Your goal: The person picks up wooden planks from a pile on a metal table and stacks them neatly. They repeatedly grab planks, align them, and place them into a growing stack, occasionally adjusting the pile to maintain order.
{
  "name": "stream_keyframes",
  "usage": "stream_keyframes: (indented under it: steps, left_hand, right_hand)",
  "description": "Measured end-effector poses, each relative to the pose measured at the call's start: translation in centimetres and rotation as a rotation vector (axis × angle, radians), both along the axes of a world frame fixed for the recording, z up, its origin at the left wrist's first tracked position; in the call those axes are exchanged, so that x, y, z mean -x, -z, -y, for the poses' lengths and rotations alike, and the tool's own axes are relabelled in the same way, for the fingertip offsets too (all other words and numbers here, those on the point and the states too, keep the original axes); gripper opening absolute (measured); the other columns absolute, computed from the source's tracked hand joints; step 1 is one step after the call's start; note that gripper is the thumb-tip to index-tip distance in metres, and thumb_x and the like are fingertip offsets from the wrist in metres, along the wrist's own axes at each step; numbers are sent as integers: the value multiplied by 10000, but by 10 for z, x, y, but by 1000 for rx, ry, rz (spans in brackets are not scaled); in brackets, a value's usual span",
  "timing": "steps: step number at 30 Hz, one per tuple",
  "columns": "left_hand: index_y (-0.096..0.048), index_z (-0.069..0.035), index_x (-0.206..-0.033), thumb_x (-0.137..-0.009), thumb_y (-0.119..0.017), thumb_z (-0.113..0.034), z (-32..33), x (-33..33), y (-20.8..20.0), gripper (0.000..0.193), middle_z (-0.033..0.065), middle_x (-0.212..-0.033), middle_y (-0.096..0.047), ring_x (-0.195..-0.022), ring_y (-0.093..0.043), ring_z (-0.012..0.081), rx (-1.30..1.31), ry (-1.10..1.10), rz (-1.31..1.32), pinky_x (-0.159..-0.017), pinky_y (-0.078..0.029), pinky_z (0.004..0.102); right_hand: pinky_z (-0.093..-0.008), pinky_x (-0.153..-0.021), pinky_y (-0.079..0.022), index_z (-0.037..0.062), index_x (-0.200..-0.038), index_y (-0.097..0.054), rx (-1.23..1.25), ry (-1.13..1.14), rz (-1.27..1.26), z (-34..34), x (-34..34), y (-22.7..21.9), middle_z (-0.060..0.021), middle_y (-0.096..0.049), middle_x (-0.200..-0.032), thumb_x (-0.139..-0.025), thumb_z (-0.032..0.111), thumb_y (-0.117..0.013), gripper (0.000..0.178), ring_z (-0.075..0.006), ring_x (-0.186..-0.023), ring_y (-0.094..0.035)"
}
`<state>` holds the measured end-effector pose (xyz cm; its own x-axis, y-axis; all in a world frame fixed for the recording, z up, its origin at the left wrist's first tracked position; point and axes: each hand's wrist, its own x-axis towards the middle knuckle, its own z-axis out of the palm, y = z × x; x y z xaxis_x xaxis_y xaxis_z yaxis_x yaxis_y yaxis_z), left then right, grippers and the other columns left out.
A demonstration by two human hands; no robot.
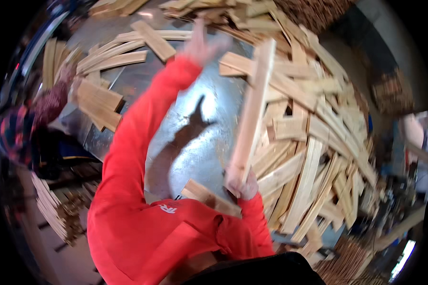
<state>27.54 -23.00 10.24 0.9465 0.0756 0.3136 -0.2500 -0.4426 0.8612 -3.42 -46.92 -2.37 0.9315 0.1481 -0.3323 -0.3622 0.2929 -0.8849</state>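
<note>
My right hand (243, 184) grips the lower end of a long, pale wooden board (256, 107). The board rises at a tilt in front of the wood pile and points toward the far side. My left arm reaches far forward over the metal table (185, 128). At its end my left hand (203, 46) is blurred, with fingers stretched apart and nothing visible in them. A short board (154, 40) lies just left of that hand. Close to my body, another short board (209, 197) rests on the table's near part.
A large, loose heap of boards (314, 180) covers the right side and curves round the far side. At left a co-worker's hand (67, 72) is near several boards (99, 102). Stacked strips (50, 209) stand low at left, and a wood bundle (392, 92) sits far right.
</note>
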Motion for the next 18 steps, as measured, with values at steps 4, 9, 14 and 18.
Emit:
stream_keyframes:
  steps: [4,9,14,18]
  left_hand:
    - [-536,2,-1240,-933,-552,-219,35,147,134,379,166,-1125,-636,-1031,-632,294,1411,511,-1137,-925,-518,419]
    - [-574,27,-1176,-819,-676,-177,41,218,208,424,175,-1023,-662,-894,-658,327,956,65,-1213,-854,-542,424]
    - [-566,4,-1220,-807,-670,-123,22,277,236,444,134,-1037,-662,-904,-651,257,680,81,-975,-821,-539,385]
    - [-576,-1,-1204,-794,-680,-109,15,283,194,437,98,-1044,-663,-922,-636,231,693,-100,-1062,-850,-513,356]
  right_hand:
    - [-390,-856,-495,39,-1265,-562,1123,-225,288,-6,-32,-40,-206,-644,-1099,-846,360,-636,532,-326,-1020,-623]
    - [-458,-1053,-354,41,-1409,-388,1820,146,662,126,-128,-31,-204,-483,-1366,-788,406,-678,777,-363,-1238,-473]
    - [-464,-1098,-276,144,-1453,-312,2195,-266,133,190,-293,-87,-156,-416,-1436,-678,501,-740,954,-325,-1308,-418]
    - [-479,-1042,-345,155,-1379,-412,2229,-392,-34,229,-339,-19,-125,-497,-1369,-611,514,-762,917,-316,-1247,-484]
